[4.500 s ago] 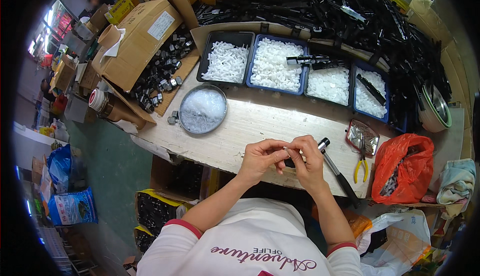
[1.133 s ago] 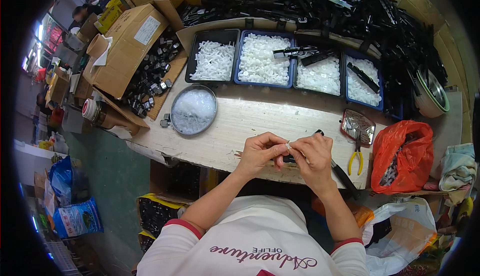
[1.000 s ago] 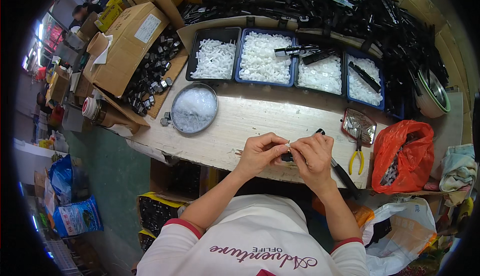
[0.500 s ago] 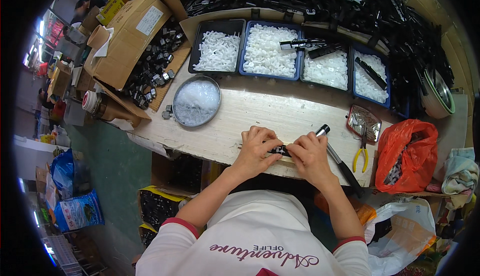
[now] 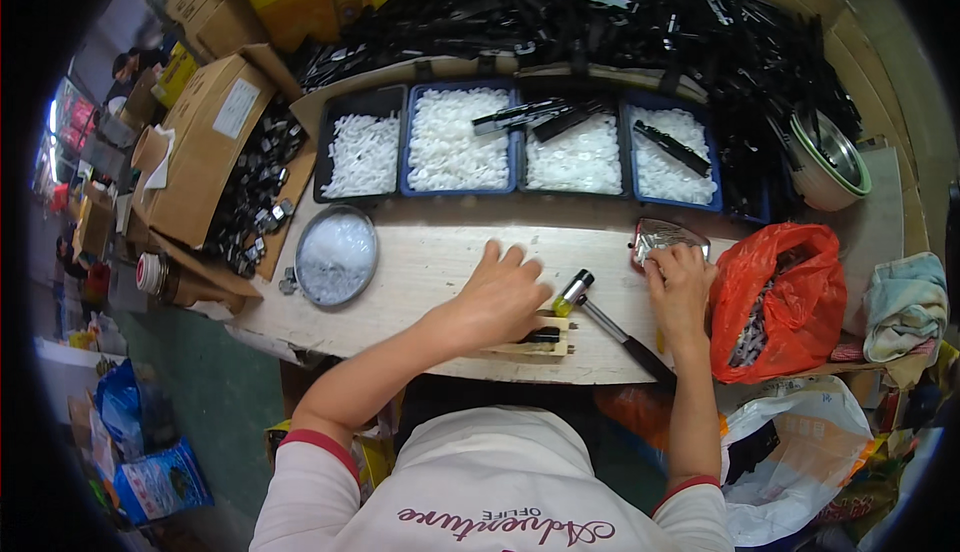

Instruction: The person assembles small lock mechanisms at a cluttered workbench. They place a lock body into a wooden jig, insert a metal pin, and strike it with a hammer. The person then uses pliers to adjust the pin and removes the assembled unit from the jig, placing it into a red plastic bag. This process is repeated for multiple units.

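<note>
My left hand (image 5: 500,294) hovers at the table's front, its fingers apart and pointing away from me. Under its right side lies a pale, narrow block (image 5: 545,348) with a black part (image 5: 546,335) in it; the hand covers the block's left end. My right hand (image 5: 682,292) reaches into a small red-rimmed tray of thin metal pins (image 5: 665,236), fingers bent together; what is between the fingertips is too small to make out. Between the hands lies a hammer (image 5: 612,326) with a metal-and-yellow head and a black grip. A bit of yellow pliers shows beside my right wrist.
Bins of white plastic parts (image 5: 460,139) line the table's back, black strips lying across some. Behind them rises a heap of black parts (image 5: 600,12). A round dish (image 5: 338,255) and a carton (image 5: 205,142) stand left. Right are a red bag (image 5: 780,302), stacked bowls (image 5: 830,164) and a cloth (image 5: 905,307).
My right hand has left the black part and moved right to the pin tray. My left hand has come off the part, which now shows in the pale block. The view has shifted.
</note>
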`<state>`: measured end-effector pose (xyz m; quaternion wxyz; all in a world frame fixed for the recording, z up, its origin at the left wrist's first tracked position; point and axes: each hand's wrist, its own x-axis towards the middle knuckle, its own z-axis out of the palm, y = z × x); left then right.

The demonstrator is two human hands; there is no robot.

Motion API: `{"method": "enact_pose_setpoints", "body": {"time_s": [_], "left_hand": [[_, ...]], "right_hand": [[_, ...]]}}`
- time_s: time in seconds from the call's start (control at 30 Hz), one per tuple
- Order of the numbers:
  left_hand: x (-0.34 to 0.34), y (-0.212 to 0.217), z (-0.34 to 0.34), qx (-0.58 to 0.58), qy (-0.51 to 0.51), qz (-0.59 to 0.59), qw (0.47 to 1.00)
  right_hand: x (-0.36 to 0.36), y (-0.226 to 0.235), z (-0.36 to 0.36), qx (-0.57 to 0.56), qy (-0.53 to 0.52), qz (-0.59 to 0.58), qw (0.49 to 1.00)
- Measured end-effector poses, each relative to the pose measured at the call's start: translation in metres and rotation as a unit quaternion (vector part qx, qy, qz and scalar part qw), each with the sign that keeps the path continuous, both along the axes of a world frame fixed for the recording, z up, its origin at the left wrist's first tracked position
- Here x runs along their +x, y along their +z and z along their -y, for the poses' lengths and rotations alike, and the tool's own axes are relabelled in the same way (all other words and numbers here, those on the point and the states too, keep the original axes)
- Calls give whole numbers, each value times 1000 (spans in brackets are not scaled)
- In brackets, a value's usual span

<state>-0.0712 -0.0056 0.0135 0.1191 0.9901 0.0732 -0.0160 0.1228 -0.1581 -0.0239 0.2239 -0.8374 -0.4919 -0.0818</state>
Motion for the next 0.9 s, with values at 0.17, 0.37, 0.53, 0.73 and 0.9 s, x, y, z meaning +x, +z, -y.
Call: {"method": "enact_pose_setpoints", "body": {"time_s": [0.17,0.37,0.53,0.73,0.9], "left_hand": [[135,-3,-19,14,52,138,989],[213,-30,-16,73,64,180,979],[221,-32,-25,41,17,175,984],[225,-30,-32,-106,45,270,956],[203,0,-34,-459,143,211,851]], "right_hand": [[26,-13,-7,-64,-26,54,996],[29,-20,-21,-104,8,67,992],[33,-18,-20,-88,16,55,994],[31,-17,-24,-135,11,96,986],[37,-16,-19,-75,23,42,996]]}}
